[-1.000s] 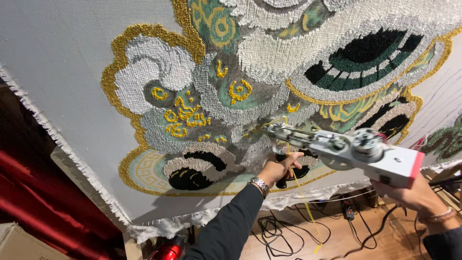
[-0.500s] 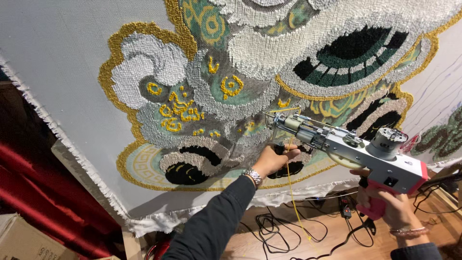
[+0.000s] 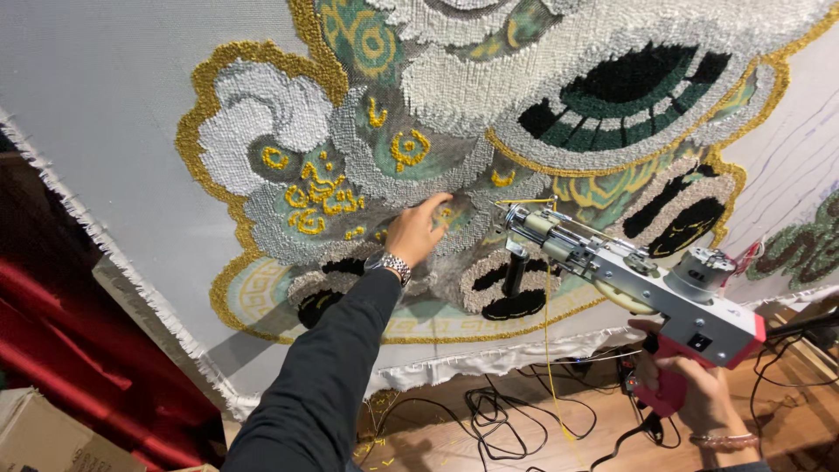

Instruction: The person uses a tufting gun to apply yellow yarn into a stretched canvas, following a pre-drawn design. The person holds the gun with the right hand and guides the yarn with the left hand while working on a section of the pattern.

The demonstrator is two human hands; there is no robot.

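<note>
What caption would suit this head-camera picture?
Left hand touches the tufted rug; right hand holds a tufting gun.

Your left arm wears a long dark charcoal sleeve [image 3: 323, 376], plain knit, close-fitting, its cuff ending at the wrist. Just past the cuff, toward 1 o'clock, sits a silver metal watch [image 3: 391, 263] with a linked band. Your left hand [image 3: 415, 232] is bare. At 5 o'clock in the frame, your right hand [image 3: 699, 398] is bare too, with a thin pinkish beaded bracelet [image 3: 724, 440] at its wrist.

Brown cardboard box [image 3: 39, 433] at the bottom-left corner, partly cut off, beside red cloth [image 3: 79, 350]
</note>
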